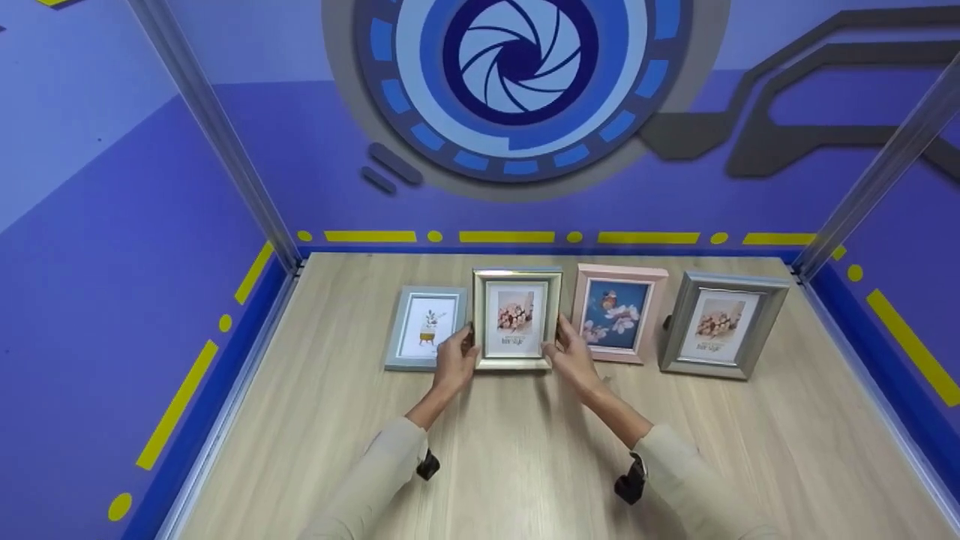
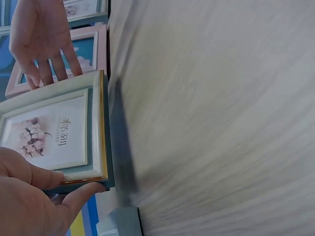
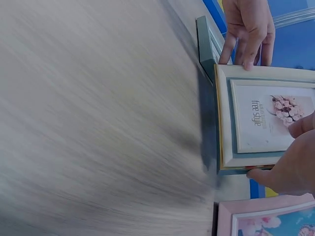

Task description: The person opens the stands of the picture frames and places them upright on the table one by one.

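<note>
A pale gold picture frame (image 1: 517, 366) with a pink bouquet print stands upright between my hands. My left hand (image 1: 456, 361) grips its left side near the lower corner. On the opposite side, my right hand (image 1: 576, 361) holds the frame's edge, its thumb toward the front. The left wrist view shows my left hand (image 2: 24, 196) close up, with the thumb and a finger at the frame's edge. In the right wrist view, my right hand (image 3: 295, 164) has a finger under the edge and another digit over the print.
A light blue frame (image 1: 396, 337) with a potted-plant print stands left of the held one. To the right are a pink frame (image 1: 654, 315) with blossoms and a grey-silver frame (image 1: 757, 330). They stand on a wood-grain table (image 1: 510, 465), with blue-purple panels (image 1: 285, 150) behind.
</note>
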Available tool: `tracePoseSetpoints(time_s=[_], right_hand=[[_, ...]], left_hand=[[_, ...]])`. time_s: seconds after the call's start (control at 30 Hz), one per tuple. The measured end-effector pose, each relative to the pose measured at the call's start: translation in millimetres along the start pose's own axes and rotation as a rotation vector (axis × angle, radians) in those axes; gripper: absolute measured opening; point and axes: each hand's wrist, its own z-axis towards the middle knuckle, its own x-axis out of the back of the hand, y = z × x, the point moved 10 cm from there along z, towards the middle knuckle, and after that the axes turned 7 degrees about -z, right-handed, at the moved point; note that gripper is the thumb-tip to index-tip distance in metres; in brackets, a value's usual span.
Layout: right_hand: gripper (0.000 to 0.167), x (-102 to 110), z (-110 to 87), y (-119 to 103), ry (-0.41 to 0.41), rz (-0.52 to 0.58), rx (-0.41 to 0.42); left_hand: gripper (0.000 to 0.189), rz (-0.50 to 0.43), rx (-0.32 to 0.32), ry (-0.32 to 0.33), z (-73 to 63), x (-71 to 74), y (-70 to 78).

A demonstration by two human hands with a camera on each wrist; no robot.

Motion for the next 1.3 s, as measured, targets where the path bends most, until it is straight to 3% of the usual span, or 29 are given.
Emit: tracePoseSetpoints(time_s=[0.17,0.43,0.9,1.2,1.3], right_hand=[[0.078,-3,7.2,4,0.007,-0.012,0.004],[0.083,-5,14.0,-3,0.017,-0.023,0.078],[0.077,3,7.5,9,0.123,-0.113,0.052],[0.076,4,9.8,6,0.076,-0.060,0.085],[0.065,11,4.8,6,0.121,-0.055,0.078]], left_hand=[[0.043,-0.041,0.001,0.027,10.1,-1.2,-8.1],[0.046,-0.115,-0.017,0.049,23.2,-7.2,-13.7],[0.038,-0.068,0.018,0.007,22.3,-13.4,-18.1],[0.030,-0.063,0.002,0.019,22.7,-13.3,-12.6],[0.035,-0.065,0.020,0.017,22.4,-12.9,-13.7]])
